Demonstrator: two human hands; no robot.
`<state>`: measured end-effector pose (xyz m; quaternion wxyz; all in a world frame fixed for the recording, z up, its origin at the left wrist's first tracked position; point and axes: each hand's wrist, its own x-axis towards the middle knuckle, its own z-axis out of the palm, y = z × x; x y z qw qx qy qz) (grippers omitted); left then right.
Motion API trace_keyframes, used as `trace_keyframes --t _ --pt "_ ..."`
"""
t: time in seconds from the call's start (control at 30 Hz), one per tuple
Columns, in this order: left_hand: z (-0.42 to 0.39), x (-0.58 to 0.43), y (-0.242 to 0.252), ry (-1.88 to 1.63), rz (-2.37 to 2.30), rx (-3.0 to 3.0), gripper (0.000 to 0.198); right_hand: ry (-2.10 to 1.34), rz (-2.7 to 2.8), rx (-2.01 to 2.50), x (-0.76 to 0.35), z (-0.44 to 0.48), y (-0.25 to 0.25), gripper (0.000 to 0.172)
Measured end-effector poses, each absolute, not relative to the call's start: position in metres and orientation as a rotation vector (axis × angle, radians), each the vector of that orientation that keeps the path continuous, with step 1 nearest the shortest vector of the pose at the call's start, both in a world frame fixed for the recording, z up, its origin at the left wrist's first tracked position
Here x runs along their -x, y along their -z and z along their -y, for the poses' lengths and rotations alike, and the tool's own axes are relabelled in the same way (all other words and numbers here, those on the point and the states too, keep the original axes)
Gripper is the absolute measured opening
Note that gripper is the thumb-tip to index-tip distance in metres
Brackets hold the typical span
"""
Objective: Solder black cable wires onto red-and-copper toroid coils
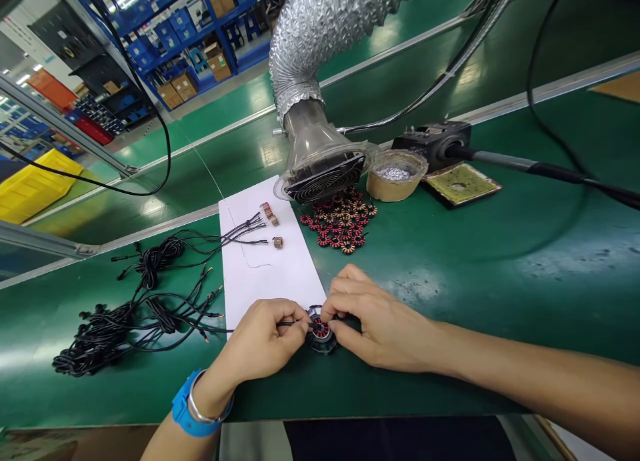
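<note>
My left hand [267,334] pinches a black cable [286,323] near its end, over a small round black part [323,346] with a red-and-black wound coil ring [321,327] at its centre. From the right, my right hand [373,321] has thumb and index finger closed at the ring's edge; whatever lies between those fingertips is hidden. The round part rests on the green bench by the corner of a white paper sheet [270,281]. Left of my left hand lies a tangle of black cables [100,334], some with bare orange wire ends.
Beyond my hands are a pile of red-and-black coil rings [343,224], a fume extractor hood [325,161], a tan tub [395,177] and a yellow-green sponge tray [460,184]. A soldering iron [510,161] sits in its stand. Small coil stacks [270,214] lie on the paper.
</note>
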<state>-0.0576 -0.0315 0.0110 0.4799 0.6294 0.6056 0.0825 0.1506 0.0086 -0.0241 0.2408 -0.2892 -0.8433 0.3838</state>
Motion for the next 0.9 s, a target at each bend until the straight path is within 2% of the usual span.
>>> trace_keyframes --t 0.2,0.33,0.5,0.7,0.9 --pt "0.033 0.057 -0.013 -0.204 -1.470 -1.558 0.012 -1.087 2.291 0.777 -0.152 -0.010 0.023 0.017" --pt "0.033 0.058 -0.012 -0.211 -1.481 -1.602 0.010 -0.998 2.382 0.778 -0.154 -0.007 0.023 0.030" --pt "0.033 0.055 -0.011 -0.212 -1.514 -1.608 0.013 -0.844 2.491 0.789 -0.152 -0.003 0.027 0.025" --pt "0.032 0.050 -0.015 -0.212 -1.598 -1.735 0.013 -0.776 2.445 0.739 -0.150 -0.003 0.034 0.029" --pt "0.033 0.050 -0.020 -0.202 -1.564 -1.803 0.011 -1.006 2.416 0.620 -0.149 -0.006 0.037 0.039"
